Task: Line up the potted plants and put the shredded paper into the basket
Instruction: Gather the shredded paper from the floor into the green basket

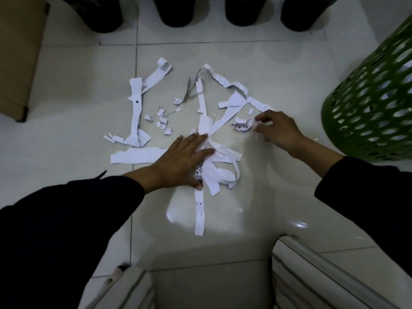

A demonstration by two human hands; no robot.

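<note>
Torn white paper strips [223,157] lie scattered over the pale tiled floor in the middle of the head view. My left hand [180,161] rests flat on the pile near its centre, fingers spread and pointing right. My right hand [278,130] hovers at the pile's right edge, fingers curled around a small crumpled scrap [244,126]. A green perforated basket [376,97] stands tilted at the right, with white paper visible through its holes. Several black plant pots [176,12] stand in a row along the top edge; their plants are cut off.
A brown cardboard box [17,56] sits at the upper left. My knees in pale striped fabric [323,277] fill the bottom of the view. A long loose strip [199,212] lies nearest me.
</note>
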